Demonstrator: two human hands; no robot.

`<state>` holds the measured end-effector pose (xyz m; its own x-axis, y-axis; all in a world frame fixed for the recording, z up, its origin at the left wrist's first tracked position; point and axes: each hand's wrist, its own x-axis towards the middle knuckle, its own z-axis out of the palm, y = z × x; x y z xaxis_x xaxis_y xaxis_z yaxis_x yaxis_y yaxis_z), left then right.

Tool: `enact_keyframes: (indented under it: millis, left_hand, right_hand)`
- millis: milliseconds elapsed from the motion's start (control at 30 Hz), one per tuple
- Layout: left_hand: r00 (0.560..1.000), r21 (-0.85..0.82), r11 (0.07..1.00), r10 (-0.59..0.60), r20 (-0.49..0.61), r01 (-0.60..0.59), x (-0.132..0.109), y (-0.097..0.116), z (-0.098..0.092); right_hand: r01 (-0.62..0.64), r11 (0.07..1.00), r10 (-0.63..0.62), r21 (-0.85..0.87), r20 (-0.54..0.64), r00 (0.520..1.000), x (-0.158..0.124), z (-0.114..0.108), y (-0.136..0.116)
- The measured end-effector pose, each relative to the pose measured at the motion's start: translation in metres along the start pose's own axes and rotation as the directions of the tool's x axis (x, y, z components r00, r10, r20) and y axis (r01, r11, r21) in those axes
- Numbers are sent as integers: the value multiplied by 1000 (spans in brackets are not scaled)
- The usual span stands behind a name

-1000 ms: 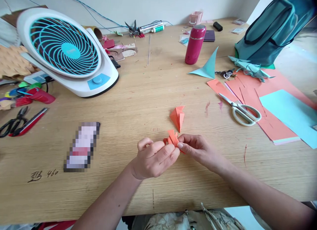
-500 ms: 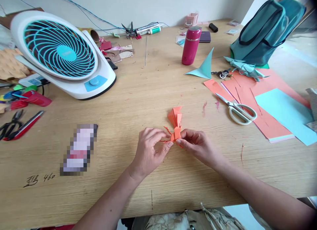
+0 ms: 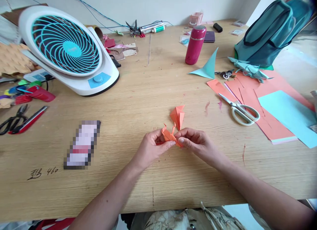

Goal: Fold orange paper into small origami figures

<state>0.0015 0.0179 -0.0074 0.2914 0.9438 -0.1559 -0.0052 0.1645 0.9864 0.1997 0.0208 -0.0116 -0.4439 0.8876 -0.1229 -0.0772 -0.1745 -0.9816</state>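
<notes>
A small orange origami figure (image 3: 168, 135) with thin pointed tips is pinched between both hands above the wooden table. My left hand (image 3: 155, 146) is closed on its left side, thumb in front and fingers behind. At its right end, my right hand (image 3: 194, 141) grips it between thumb and bent fingers, which hide part of the folds. Just beyond the hands, a pleated, fan-shaped orange paper piece (image 3: 177, 116) lies on the table; its lower tip comes close to my right fingers.
White scissors (image 3: 244, 114) rest on orange paper sheets (image 3: 274, 127) at the right, near a light blue sheet (image 3: 288, 114). Farther back are a folded teal paper (image 3: 208, 67), a magenta flask (image 3: 195, 47) and a teal bag (image 3: 266, 35). A fan (image 3: 71, 51) and blurred-out phone (image 3: 82, 144) are leftward.
The orange origami figure has turned in my hands, so its pointed tips now stick upward. My left fingers have closed in around it. The view has shifted slightly.
</notes>
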Motion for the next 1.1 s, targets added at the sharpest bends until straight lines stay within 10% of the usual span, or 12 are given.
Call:
enact_keyframes:
  millis: [667, 1100]
  left_hand:
    - [997, 143, 988, -54, -61, 62, -5, 9, 2]
    - [992, -159, 986, -73, -106, 56, -4, 8, 1]
  right_hand:
    - [-4, 1000, 4, -4, -4, 1000, 4, 1, 7]
    - [107, 981, -108, -163, 3, 994, -2, 3, 3]
